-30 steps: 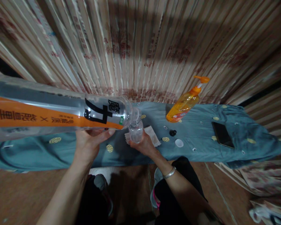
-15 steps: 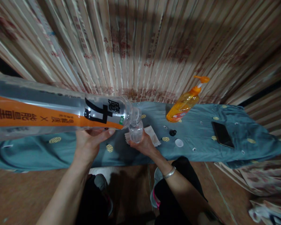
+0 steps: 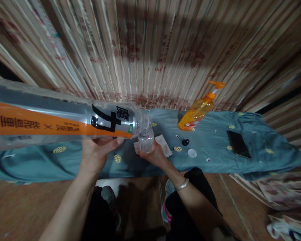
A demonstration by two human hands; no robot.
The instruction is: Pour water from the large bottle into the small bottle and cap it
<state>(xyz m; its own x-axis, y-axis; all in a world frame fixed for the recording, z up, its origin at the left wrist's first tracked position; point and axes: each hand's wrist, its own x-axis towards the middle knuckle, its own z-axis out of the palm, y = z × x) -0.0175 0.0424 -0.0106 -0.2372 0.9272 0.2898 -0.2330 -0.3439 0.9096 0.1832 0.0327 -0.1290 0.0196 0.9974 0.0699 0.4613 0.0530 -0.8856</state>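
Observation:
A large clear plastic drink bottle [image 3: 65,117] with a grey and orange label lies tilted nearly level across the left of the view, its mouth to the right. My left hand [image 3: 96,152] grips it from below, thumb along its side; most of the fingers are behind it. A small clear bottle [image 3: 145,140] stands upright in my right hand [image 3: 154,154], its open neck right at the large bottle's mouth. The small bottle looks partly filled with clear liquid. Under and beside it a white tissue [image 3: 164,145] lies on the cloth.
On the blue-green cloth [image 3: 203,167] stand an orange pump bottle [image 3: 197,112], a small black cap [image 3: 185,142], a white round lid [image 3: 192,153] and a dark phone [image 3: 238,144]. A pleated curtain [image 3: 150,60] hangs behind. My legs are below the front edge.
Both hands and bottles hold almost the same pose. The whole view has shifted only very slightly.

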